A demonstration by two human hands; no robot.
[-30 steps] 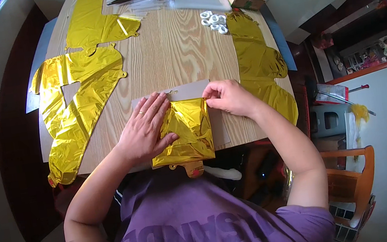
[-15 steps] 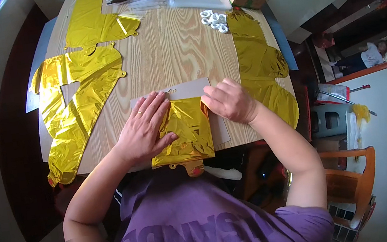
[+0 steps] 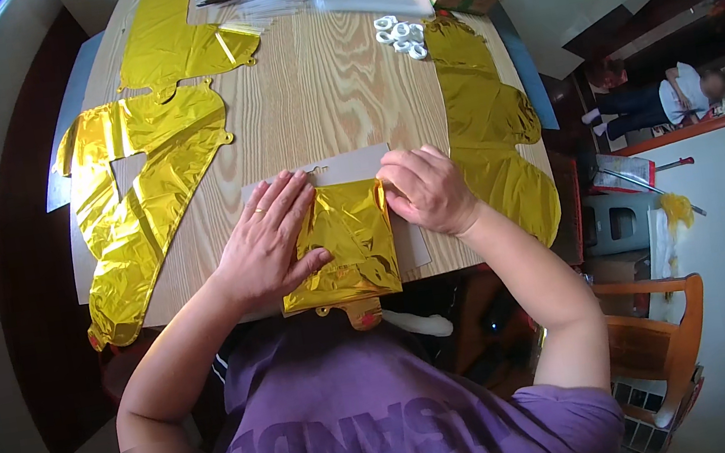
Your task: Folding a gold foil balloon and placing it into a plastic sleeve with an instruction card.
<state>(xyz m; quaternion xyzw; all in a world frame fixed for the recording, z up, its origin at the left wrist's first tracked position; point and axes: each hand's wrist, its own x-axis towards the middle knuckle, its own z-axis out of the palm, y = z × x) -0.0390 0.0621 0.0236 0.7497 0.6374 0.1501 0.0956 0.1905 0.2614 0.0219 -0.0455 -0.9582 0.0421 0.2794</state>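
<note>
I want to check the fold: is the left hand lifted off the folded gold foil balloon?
No, the left hand lies flat with its thumb and palm pressed on the folded gold foil balloon at the near edge of the wooden table.

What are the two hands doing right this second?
Left hand: open, flat, pressing on the folded gold foil balloon.
Right hand: fingers curled, resting at the balloon's upper right corner on the grey card; any grip cannot be told.
</note>
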